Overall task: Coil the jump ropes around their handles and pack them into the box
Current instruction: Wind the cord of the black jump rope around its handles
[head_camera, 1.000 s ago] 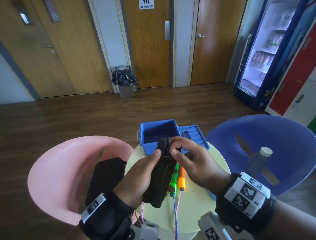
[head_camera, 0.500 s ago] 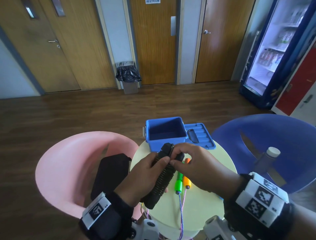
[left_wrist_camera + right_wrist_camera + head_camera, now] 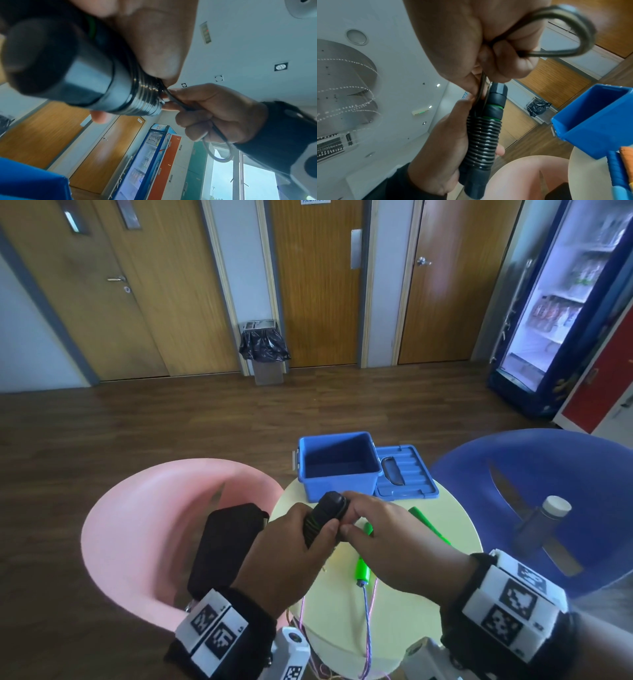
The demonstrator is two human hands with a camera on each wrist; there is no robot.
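We hold the black jump rope handles (image 3: pixel 327 517) above the near half of the round table (image 3: pixel 404 594), its cord wound in tight turns around the paired handles. Our left hand (image 3: pixel 291 556) wraps the bundle, thumb over the coils. Our right hand (image 3: pixel 387 546), at three o'clock of the bundle, pinches the last loop of black cord (image 3: pixel 570 33) right at the handle tops, fingers curled round it. At twelve o'clock from the bundle stands the open blue box (image 3: pixel 339 467), with its lid (image 3: pixel 406 475) lying just beside it at three o'clock. At five o'clock of our hands, a green-handled rope (image 3: pixel 363 570) lies on the table, its purple cord running toward us. A pink chair (image 3: pixel 144 529) sits at nine o'clock, a blue chair (image 3: pixel 548 474) at three.
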